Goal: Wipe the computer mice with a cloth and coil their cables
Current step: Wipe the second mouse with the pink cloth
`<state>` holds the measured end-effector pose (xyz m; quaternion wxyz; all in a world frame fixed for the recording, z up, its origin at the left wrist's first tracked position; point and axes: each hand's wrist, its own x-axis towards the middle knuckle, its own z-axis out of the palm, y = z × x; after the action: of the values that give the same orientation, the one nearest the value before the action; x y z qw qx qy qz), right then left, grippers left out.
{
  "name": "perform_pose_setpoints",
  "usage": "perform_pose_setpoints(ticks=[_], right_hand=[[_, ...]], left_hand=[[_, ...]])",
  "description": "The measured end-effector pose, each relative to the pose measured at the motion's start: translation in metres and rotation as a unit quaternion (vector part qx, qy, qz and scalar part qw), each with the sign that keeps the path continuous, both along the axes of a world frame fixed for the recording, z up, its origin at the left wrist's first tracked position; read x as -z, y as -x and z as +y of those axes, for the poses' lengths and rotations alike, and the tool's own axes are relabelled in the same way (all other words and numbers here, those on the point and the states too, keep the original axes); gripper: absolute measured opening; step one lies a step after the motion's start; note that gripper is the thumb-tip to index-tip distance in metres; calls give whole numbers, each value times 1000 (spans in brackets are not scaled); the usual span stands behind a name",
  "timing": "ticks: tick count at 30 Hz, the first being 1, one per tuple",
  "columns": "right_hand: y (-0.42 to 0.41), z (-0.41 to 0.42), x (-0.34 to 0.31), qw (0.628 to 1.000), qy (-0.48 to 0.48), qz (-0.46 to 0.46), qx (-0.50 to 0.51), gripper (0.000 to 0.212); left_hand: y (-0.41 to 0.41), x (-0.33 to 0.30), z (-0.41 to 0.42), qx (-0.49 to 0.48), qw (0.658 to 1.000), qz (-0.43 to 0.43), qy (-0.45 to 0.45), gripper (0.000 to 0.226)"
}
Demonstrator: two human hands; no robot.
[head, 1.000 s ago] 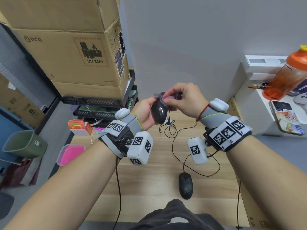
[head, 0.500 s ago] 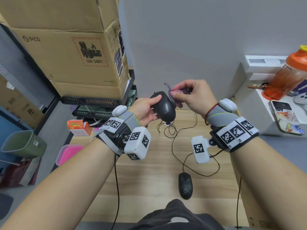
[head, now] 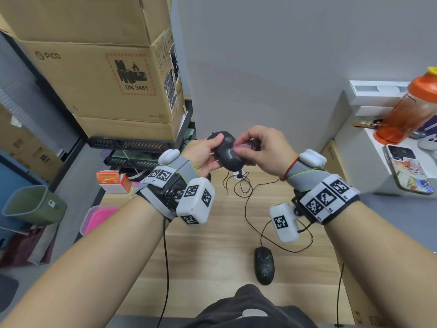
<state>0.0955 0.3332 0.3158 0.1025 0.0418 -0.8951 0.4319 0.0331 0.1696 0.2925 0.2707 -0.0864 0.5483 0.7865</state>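
Observation:
My left hand point(head: 203, 155) grips a black computer mouse point(head: 226, 152) held up above the wooden table point(head: 212, 245). My right hand point(head: 264, 150) pinches a small purple cloth point(head: 248, 146) and presses it against the mouse's right side. The mouse's thin black cable point(head: 238, 183) hangs down in loose loops onto the table. A second black mouse point(head: 264, 265) lies flat near the table's front edge, its cable point(head: 250, 216) curving away towards the back. Most of the cloth is hidden inside my right fingers.
Stacked cardboard boxes point(head: 99, 67) stand at the back left over black rack equipment point(head: 132, 145). A pink-lidded container point(head: 99, 218) and an orange carton point(head: 113, 182) sit at the table's left edge. An orange bottle point(head: 411, 110) and a phone point(head: 406, 171) rest on white furniture at right.
The mouse has been turned in my left hand and tilted. My right hand has brought the cloth back down onto the mouse's side.

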Motion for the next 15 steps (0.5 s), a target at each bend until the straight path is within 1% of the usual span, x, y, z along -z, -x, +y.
perform_pose_setpoints(ticks=[1,3,4,5,6,7,8,9,10,11,12,13,15], right_hand=[[-3,0,3,999,-19,-13,-25,10],[-6,5,7,993,-27,-81,-77,10],[-8,9,7,990,-26,-106,-88,10],[-8,13,6,991,-9,-105,-85,12],[-7,16,4,993,38,-88,-70,19],[-6,19,1,989,123,-69,-53,26],[-4,21,-4,971,230,-60,-41,31],[-3,22,-10,941,332,-61,-35,32],[-1,23,-16,910,407,-68,-34,30],[0,23,-18,890,448,-75,-39,25],[2,19,-19,884,458,-81,-46,20],[2,16,-19,893,439,-85,-47,17],[1,7,-15,939,330,-91,-27,12]], left_hand=[[1,0,-2,-10,1000,-6,1,26],[4,-1,-9,-26,1000,-12,3,31],[5,-2,-10,-28,1000,-12,5,33],[6,-2,-12,-28,1000,-10,8,34],[7,-2,-13,-23,1000,-6,13,34],[7,-2,-13,-16,1000,-1,19,35],[7,-2,-13,-8,1000,5,24,37],[6,-1,-12,2,1000,11,28,40],[5,-1,-10,12,999,14,28,43],[3,-1,-8,18,999,16,27,44],[1,-1,-7,23,999,18,26,44],[-1,-3,-4,31,999,19,23,41],[-5,-7,1,61,998,15,10,37]])
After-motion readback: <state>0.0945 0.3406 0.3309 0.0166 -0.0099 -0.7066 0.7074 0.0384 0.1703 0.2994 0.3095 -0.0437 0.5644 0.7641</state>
